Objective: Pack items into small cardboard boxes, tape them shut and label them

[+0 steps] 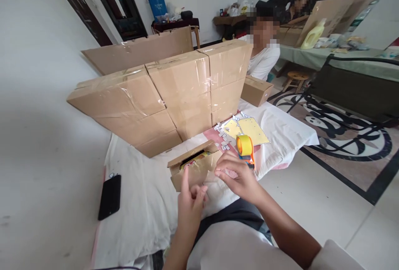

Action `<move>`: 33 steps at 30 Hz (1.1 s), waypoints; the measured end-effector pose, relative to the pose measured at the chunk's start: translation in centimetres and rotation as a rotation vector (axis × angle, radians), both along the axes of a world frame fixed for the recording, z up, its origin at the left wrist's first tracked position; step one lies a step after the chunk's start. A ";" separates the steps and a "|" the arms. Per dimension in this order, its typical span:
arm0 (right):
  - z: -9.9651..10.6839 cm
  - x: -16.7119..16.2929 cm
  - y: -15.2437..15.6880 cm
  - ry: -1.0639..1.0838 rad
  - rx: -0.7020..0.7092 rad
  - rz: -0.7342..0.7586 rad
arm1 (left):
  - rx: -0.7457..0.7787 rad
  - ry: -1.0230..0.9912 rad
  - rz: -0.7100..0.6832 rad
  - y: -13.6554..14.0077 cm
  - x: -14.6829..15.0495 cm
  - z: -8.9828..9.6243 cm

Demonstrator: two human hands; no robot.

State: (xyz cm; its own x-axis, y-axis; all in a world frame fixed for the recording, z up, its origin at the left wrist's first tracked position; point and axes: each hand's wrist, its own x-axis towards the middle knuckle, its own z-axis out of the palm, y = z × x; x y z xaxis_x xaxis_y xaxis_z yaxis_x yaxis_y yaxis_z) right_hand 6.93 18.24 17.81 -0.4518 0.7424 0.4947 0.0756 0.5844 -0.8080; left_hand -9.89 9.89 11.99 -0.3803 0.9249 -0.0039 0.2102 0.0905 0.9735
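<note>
A small cardboard box lies on the cloth-covered table, its top flap partly raised. Through the gap shows a yellow packet with red marks. My left hand is at the box's near side, index finger stretched up in front of it and the other fingers loosely bent. At the box's right end, my right hand is closed in a pinch. A faint see-through piece, looking like clear tape, shows beside its fingertips. Just beyond that hand stands a tape dispenser with a yellow roll.
Large taped cardboard boxes stand like a wall across the table. A yellow paper sheet with white scraps lies right, a black phone left. Behind the boxes is a person in white, near another carton.
</note>
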 end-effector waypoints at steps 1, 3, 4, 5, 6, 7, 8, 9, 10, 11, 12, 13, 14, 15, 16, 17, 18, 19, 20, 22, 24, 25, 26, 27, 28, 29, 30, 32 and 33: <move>0.4 0.2 0.4 -0.017 0.036 -0.023 | 0.075 0.187 0.089 0.5 -0.9 -0.2; 1.3 0.6 1.2 -0.079 0.091 -0.037 | 0.230 0.587 0.250 1.9 -2.6 -0.6; 1.7 0.8 1.7 -0.112 0.100 -0.026 | 0.272 0.756 0.278 2.6 -3.4 -0.8; 2.0 1.0 2.2 -0.143 0.095 -0.005 | 0.278 0.882 0.258 3.2 -4.1 -1.1; 2.3 1.1 2.7 -0.170 0.079 0.023 | 0.253 0.957 0.195 3.8 -4.7 -1.4; 2.4 1.1 3.3 -0.193 0.058 0.053 | 0.215 0.989 0.108 4.3 -5.1 -1.7; 2.4 1.0 3.9 -0.211 0.035 0.083 | 0.186 0.994 0.016 4.7 -5.4 -2.0; 2.3 0.9 4.6 -0.228 0.015 0.110 | 0.174 0.988 -0.061 5.0 -5.6 -2.4; 2.0 0.6 5.3 -0.248 0.000 0.132 | 0.173 0.984 -0.116 5.1 -5.7 -2.7; 1.6 0.2 6.1 -0.275 -0.008 0.154 | 0.180 0.991 -0.146 5.2 -5.8 -3.0; 1.0 -0.3 6.9 -0.309 -0.013 0.177 | 0.189 1.011 -0.161 5.2 -5.8 -3.2; 0.3 -0.9 7.7 -0.352 -0.018 0.194 | 0.199 1.034 -0.165 5.2 -5.8 -3.4; -0.5 -1.5 8.5 -0.403 -0.021 0.205 | 0.205 1.056 -0.168 5.2 -5.7 -3.5; -1.2 -2.1 9.2 -0.458 -0.025 0.210 | 0.210 1.074 -0.172 5.1 -5.7 -3.6; -2.0 -2.7 9.9 -0.515 -0.030 0.206 | 0.214 1.089 -0.172 5.1 -5.6 -3.6; -2.6 -3.2 10.4 -0.565 -0.031 0.194 | 0.219 1.101 -0.166 5.1 -5.5 -3.6; -3.2 -3.6 10.8 -0.602 -0.028 0.176 | 0.222 1.107 -0.159 5.1 -5.4 -3.5; -3.6 -3.9 11.1 -0.628 -0.023 0.160 | 0.225 1.110 -0.154 5.1 -5.2 -3.4; -3.9 -4.1 11.3 -0.644 -0.016 0.147 | 0.227 1.109 -0.151 5.1 -5.2 -3.4; -4.3 -4.3 11.6 -0.655 0.007 0.125 | 0.234 1.106 -0.142 5.1 -5.0 -3.4; -4.6 -4.3 11.7 -0.655 0.031 0.112 | 0.243 1.101 -0.131 5.2 -4.9 -3.5; -4.8 -4.3 11.7 -0.655 0.039 0.110 | 0.251 1.101 -0.124 5.1 -4.9 -3.6; -4.9 -4.2 11.8 -0.653 0.044 0.109 | 0.259 1.102 -0.119 5.1 -4.9 -3.7; -5.1 -4.2 11.8 -0.651 0.042 0.110 | 0.265 1.106 -0.115 5.1 -4.9 -3.9; -5.2 -4.1 11.8 -0.651 0.037 0.111 | 0.268 1.111 -0.112 5.0 -5.0 -4.0; -5.4 -4.0 11.7 -0.653 0.032 0.110 | 0.268 1.119 -0.110 4.9 -5.1 -4.2; -5.5 -3.9 11.7 -0.658 0.029 0.103 | 0.268 1.129 -0.112 4.8 -5.1 -4.3; -5.8 -3.8 11.5 -0.665 0.035 0.057 | 0.272 1.151 -0.111 4.8 -5.1 -4.3; -5.9 -3.7 11.3 -0.664 0.038 0.016 | 0.275 1.161 -0.095 4.8 -4.9 -4.2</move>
State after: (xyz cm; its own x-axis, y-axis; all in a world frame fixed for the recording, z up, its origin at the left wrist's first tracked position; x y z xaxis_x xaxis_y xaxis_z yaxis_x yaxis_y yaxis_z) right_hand 3.24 29.57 11.92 -0.6804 0.7206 0.1330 0.5412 0.6166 -0.5718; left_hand -14.83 14.70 7.81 0.0444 0.8655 0.4990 0.9710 -0.1548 0.1822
